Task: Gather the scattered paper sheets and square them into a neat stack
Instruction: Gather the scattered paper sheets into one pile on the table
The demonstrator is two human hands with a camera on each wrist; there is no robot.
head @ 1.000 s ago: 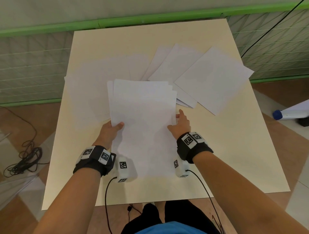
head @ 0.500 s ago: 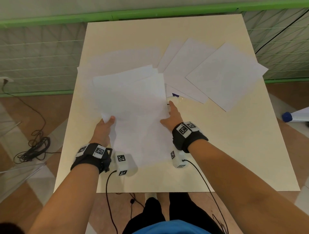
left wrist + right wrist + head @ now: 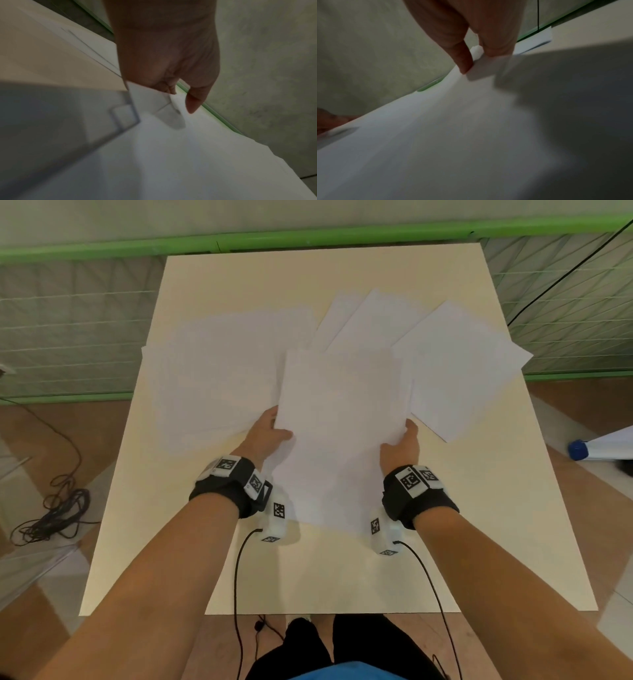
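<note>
Partway done, I judge: the left hand (image 3: 270, 431) and right hand (image 3: 402, 445) each pinch a side edge of a gathered sheaf of paper sheets (image 3: 342, 422) above the worktop (image 3: 308, 577) (edges uneven), while loose sheets (image 3: 459, 371) lie uncollected beyond.

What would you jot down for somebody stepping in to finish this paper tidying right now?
Left hand: grips the left edge of the gathered sheets.
Right hand: grips their right edge.
Done: some sheets collected into a rough bundle held over the middle of the table; edges not yet flush.
Left: loose sheets on the left and loose sheets at the far right to add, then square everything up.
</note>
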